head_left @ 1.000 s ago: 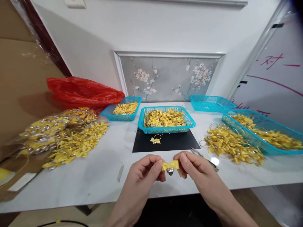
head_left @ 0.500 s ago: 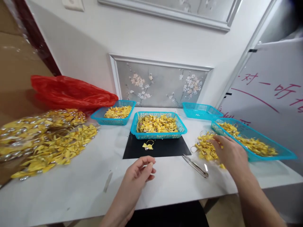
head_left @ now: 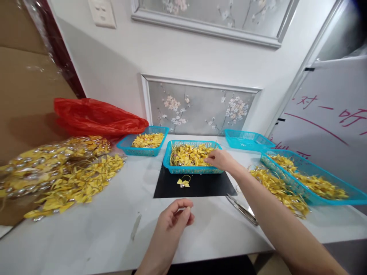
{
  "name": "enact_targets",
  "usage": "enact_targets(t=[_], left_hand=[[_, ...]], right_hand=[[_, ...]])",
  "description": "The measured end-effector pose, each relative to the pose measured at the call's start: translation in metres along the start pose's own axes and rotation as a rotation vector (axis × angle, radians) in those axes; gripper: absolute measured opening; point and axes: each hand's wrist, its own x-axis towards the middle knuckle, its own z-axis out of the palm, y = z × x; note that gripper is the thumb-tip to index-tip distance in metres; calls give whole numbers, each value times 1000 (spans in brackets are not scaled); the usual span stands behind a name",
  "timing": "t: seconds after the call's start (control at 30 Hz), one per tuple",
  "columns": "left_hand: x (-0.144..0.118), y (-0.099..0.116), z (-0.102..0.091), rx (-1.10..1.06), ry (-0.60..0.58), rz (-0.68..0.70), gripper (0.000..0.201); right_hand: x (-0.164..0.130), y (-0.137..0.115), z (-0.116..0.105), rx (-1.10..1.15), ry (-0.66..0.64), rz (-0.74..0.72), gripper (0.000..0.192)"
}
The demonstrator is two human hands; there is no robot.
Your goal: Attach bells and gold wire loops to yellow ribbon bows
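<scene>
My right hand [head_left: 220, 159] reaches into the middle blue basket [head_left: 195, 170], its fingers closed at the right side of the yellow bow pile [head_left: 190, 154]. What the fingertips hold, if anything, blends into the bows. My left hand [head_left: 174, 221] hovers over the white table in front, thumb and fingers pressed together with nothing visible in them. A single yellow bow hair tie [head_left: 183, 183] with a silvery bead and thin loop lies on the black mat [head_left: 169, 189], between the left hand and the basket.
Snippers [head_left: 242, 209] lie under the right forearm. Loose bows [head_left: 282, 191] are heaped beside the right blue basket [head_left: 321, 200]. Another blue basket [head_left: 249, 141] stands behind. At left are a bow-filled basket [head_left: 143, 151], a red plastic bag [head_left: 97, 118] and heaped bows [head_left: 83, 179].
My right hand has moved left from the loose bow heap to the middle basket. My left hand keeps its closed pose. The view has tilted slightly upward.
</scene>
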Motion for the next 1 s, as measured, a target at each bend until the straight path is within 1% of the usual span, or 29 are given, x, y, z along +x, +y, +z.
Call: enact_targets(t=[0.07, 0.17, 0.27, 0.37, 0.47, 0.57, 0.67, 0.73, 0.87, 1.0], left_hand=[[1, -4, -4, -6, -22, -2, 22], [3, -9, -8, -20, -67, -5, 23], [3, -11, -9, -40, -72, -9, 24], [2, -11, -8, -63, -66, -10, 23], [0, -8, -6, -85, -34, -4, 21], [0, 0, -4, -118, 2, 3, 19], [3, 15, -3, -186, 1, 14, 19], [7, 28, -1, -217, -21, 25, 22], [11, 47, 4, -244, -62, 51, 23], [12, 52, 10, -212, -85, 67, 15]], right_hand=[[16, -6, 10, 59, -57, 25, 26], [27, -8, 19, 179, -103, 64, 29], [27, -4, 17, 340, -95, 103, 28], [20, 0, 8, 555, -60, 125, 30], [3, -1, 0, 808, -52, 121, 31], [-23, -10, -1, 1055, -70, 92, 28], [-54, -25, 3, 1278, -99, 49, 18], [-75, -36, 6, 1406, -125, 34, 23], [-103, -53, 12, 1577, -184, 36, 27], [-114, -56, 20, 1648, -192, 55, 27]])
